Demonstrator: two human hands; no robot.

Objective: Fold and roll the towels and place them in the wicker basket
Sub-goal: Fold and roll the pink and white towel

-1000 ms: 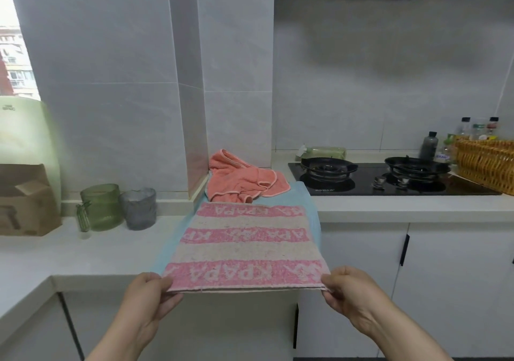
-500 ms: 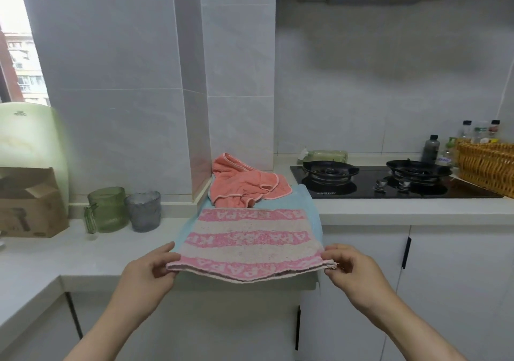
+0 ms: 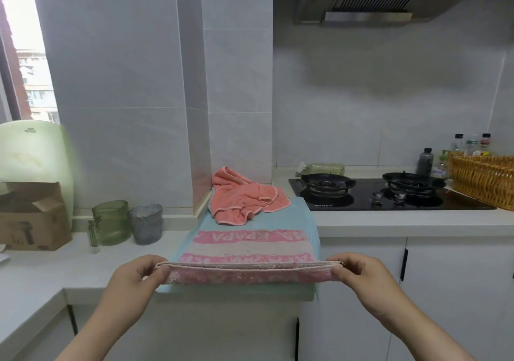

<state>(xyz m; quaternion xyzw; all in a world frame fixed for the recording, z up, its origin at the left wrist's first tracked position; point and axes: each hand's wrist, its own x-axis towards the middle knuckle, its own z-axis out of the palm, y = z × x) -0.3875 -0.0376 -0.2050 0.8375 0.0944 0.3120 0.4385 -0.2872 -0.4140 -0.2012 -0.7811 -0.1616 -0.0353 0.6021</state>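
1. The white tabletop [image 3: 41, 274] ran in an L along the tiled wall and carried everything below.
2. A black glass gas hob [image 3: 361, 202] with two burners sat in it to my right.
3. A light blue towel [image 3: 303, 216] lay flat across the corner of the tabletop, its near edge hanging just over the front.
4. The pink-and-beige striped towel [image 3: 244, 249] lay on top of the blue one. Its near edge was raised off the surface and stretched taut between my hands.
5. The woven wicker basket [image 3: 484, 185] stood at the far right, partly on the hob and well apart from the towels.
6. An open brown cardboard box [image 3: 30, 219] stood at the far left.
7. A crumpled coral towel [image 3: 244, 199] rested on the far end of the blue towel.
8. My left hand [image 3: 133, 280] pinched the striped towel's near left corner between thumb and curled fingers.
9. My right hand [image 3: 364, 277] pinched the near right corner likewise.
10. A green glass mug [image 3: 112, 221] stood just beside a grey glass tumbler [image 3: 146, 223], left of the towels.
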